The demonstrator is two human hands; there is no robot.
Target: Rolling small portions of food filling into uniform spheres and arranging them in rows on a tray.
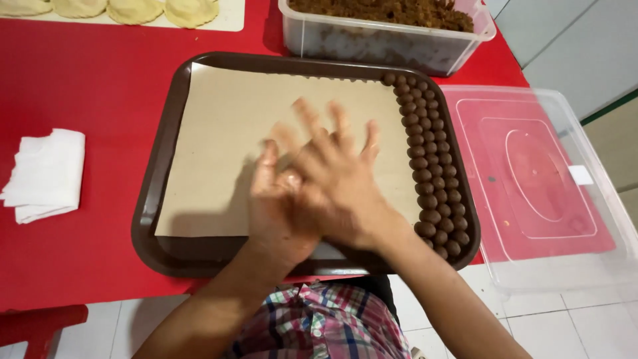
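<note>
My left hand (276,206) and my right hand (339,179) are pressed palm to palm over the near middle of a brown tray (159,166). The right hand lies on top with its fingers spread and blurred by motion. Whatever is between the palms is hidden. The tray is lined with tan paper (226,146). Several small brown balls (432,166) stand in tight rows along the tray's right side, just right of my hands.
A clear plastic tub of brown crumbly mixture (385,30) stands behind the tray. Its clear lid (545,179) lies to the right, overhanging the red table (80,86). A folded white napkin (46,173) lies at left. Pale folded pastries (133,10) sit at the far left.
</note>
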